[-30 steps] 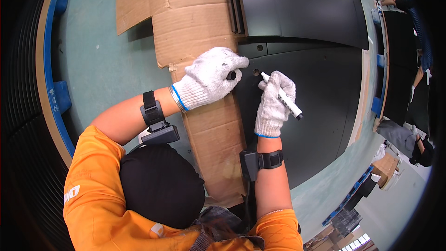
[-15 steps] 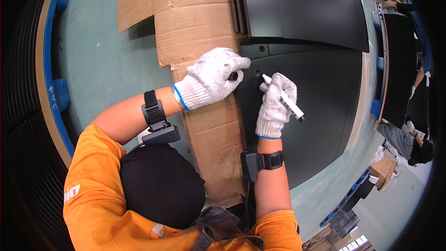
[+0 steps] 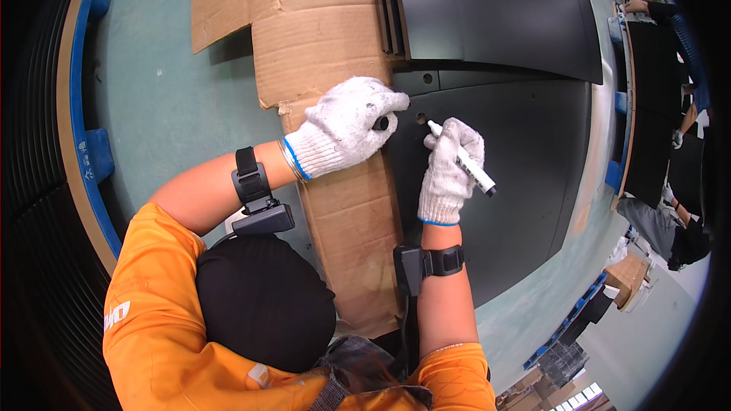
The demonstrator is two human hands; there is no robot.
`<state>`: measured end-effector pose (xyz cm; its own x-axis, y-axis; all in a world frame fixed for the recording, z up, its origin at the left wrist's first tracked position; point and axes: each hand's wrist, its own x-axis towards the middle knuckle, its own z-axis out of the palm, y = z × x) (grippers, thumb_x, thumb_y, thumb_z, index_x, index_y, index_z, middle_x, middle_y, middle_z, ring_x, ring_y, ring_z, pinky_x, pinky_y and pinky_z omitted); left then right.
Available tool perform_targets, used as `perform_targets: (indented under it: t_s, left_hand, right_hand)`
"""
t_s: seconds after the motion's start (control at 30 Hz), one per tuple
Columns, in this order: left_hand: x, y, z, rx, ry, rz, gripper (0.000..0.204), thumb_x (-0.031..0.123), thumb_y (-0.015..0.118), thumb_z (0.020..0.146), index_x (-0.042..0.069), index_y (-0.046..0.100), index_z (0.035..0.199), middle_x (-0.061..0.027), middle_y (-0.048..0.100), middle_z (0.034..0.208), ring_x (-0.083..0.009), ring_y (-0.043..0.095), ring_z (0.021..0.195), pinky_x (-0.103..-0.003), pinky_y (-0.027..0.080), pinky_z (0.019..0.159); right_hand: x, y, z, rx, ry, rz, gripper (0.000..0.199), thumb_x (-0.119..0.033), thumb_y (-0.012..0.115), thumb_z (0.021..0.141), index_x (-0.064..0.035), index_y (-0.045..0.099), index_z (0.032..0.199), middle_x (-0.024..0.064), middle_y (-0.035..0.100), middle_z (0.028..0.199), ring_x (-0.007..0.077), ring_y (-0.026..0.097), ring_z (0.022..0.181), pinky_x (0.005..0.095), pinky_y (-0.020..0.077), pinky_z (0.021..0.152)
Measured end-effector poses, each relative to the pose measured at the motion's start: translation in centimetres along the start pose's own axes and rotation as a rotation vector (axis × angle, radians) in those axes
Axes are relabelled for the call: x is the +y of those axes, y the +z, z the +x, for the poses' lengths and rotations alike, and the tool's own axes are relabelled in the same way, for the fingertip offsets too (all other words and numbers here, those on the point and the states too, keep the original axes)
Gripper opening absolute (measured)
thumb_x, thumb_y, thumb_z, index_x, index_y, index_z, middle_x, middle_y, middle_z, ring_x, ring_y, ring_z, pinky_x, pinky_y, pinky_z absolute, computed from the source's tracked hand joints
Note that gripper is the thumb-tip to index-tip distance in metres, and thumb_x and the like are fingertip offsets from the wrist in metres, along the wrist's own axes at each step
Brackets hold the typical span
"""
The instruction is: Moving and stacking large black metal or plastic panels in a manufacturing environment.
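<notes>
My right hand (image 3: 452, 158), in a white knit glove, grips a white marker pen (image 3: 474, 171) with a dark rear end. Its pale tip points up and left, close beside a round hole (image 3: 421, 118) in the dark grey panel (image 3: 510, 175). Whether the tip touches the panel, I cannot tell. My left hand (image 3: 350, 122), gloved too, rests over the panel's left edge and the cardboard (image 3: 343, 46). Its thumb and index finger curl around a small dark spot; whether that is an object or the panel behind, I cannot make out. The index fingertip reaches toward the hole.
Another dark panel (image 3: 495, 7) lies at the far side, overlapping mine. Blue pallets (image 3: 95, 152) stand left and right. Stacked black sheets (image 3: 38, 144) fill the left rim. At the right, other people's arms work over dark panels (image 3: 651, 99). A cardboard box (image 3: 627, 278) sits beyond.
My hands and the marker pen hold almost the same pose; the view has shifted slightly. At the far right, another person's gloved hands have changed place.
</notes>
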<state>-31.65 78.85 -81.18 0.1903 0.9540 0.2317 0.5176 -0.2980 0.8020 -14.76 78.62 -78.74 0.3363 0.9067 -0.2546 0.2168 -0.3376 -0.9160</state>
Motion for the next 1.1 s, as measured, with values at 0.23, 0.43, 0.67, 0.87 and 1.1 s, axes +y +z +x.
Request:
perform_targets:
  t_s: [0.23, 0.43, 0.67, 0.87, 1.1]
  left_hand:
    - [0.0, 0.0, 0.0, -0.022, -0.021, 0.006, 0.025, 0.003, 0.064, 0.077, 0.006, 0.064, 0.102, -0.0123, 0.065, 0.092, -0.0318, 0.061, 0.097, -0.039, 0.049, 0.086]
    - [0.1, -0.1, 0.0, -0.018, -0.021, 0.018, 0.024, 0.003, 0.063, 0.077, 0.005, 0.065, 0.101, -0.0133, 0.065, 0.094, -0.032, 0.061, 0.097, -0.04, 0.049, 0.086]
    - [0.1, -0.1, 0.0, -0.016, -0.016, 0.0, 0.024, 0.003, 0.063, 0.077, 0.005, 0.064, 0.101, -0.0133, 0.065, 0.093, -0.0319, 0.061, 0.097, -0.04, 0.049, 0.086]
    - [0.1, 0.1, 0.1, 0.014, -0.004, 0.002, 0.023, 0.003, 0.064, 0.077, 0.005, 0.065, 0.1, -0.0131, 0.065, 0.092, -0.0319, 0.061, 0.096, -0.04, 0.049, 0.085]
    - [0.1, 0.1, 0.1, 0.013, -0.008, 0.0, 0.024, 0.002, 0.064, 0.077, 0.005, 0.065, 0.1, -0.0129, 0.065, 0.093, -0.0319, 0.061, 0.096, -0.04, 0.05, 0.085]
  right_hand:
    - [0.1, 0.0, 0.0, 0.0, 0.001, -0.007, 0.016, -0.015, 0.06, 0.092, 0.0012, 0.057, 0.095, 0.0075, 0.062, 0.081, 0.0113, 0.061, 0.067, 0.025, 0.0513, 0.064]
    - [0.2, -0.1, 0.2, 0.009, 0.047, 0.015, 0.019, -0.015, 0.06, 0.092, 0.0025, 0.057, 0.098, 0.0083, 0.063, 0.082, 0.0122, 0.062, 0.065, 0.0253, 0.0512, 0.062]
    - [0.3, 0.1, 0.3, -0.08, -0.06, -0.025, 0.017, -0.013, 0.059, 0.092, 0.0008, 0.058, 0.081, 0.0048, 0.06, 0.072, 0.0116, 0.06, 0.061, 0.0249, 0.049, 0.059]
    - [0.5, 0.3, 0.7, -0.113, -0.188, -0.094, 0.028, -0.017, 0.06, 0.091, -0.0011, 0.055, 0.069, 0.0016, 0.055, 0.062, 0.0091, 0.058, 0.06, 0.0245, 0.0446, 0.055]
    - [1.0, 0.4, 0.4, -0.049, -0.154, 0.002, 0.017, -0.017, 0.064, 0.09, -0.0006, 0.061, 0.087, 0.0042, 0.062, 0.072, 0.0106, 0.06, 0.063, 0.0247, 0.0486, 0.06]
